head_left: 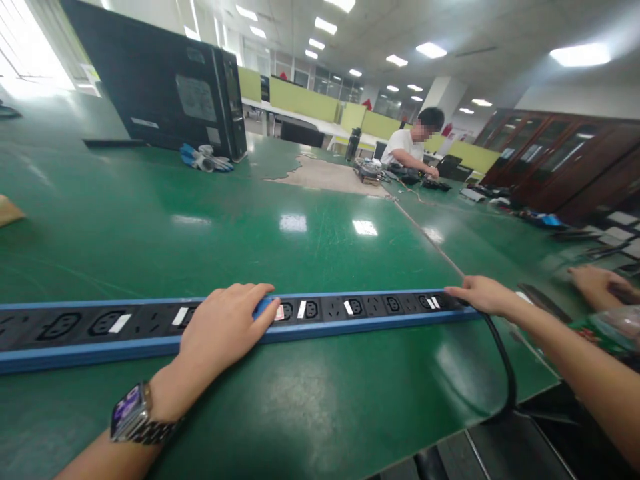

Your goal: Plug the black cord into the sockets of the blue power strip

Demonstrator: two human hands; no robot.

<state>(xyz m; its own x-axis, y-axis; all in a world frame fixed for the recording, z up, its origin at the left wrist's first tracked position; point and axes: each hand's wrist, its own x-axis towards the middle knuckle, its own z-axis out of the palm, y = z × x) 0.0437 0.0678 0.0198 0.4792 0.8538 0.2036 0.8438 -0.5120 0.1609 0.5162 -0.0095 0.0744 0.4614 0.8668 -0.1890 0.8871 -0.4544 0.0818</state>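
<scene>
A long blue power strip (325, 327) with black sockets and small white labels lies across the green table in front of me. My left hand (225, 327), with a watch on its wrist, lies across the strip and grips it. Something small and blue shows between its thumb and forefinger, but I cannot make out what it is. My right hand (483, 295) grips the strip's right end, fingers partly hidden. A thick black cable (505, 360) hangs from that end and curves down past the table edge.
A black computer tower (165, 80) stands at the back left, with gloves (206, 159) beside it. Across the table a co-worker (407, 147) handles parts. Another person's hand (600, 287) is at the right, near a clear plastic bag (620, 327). Black chair (520, 447) below.
</scene>
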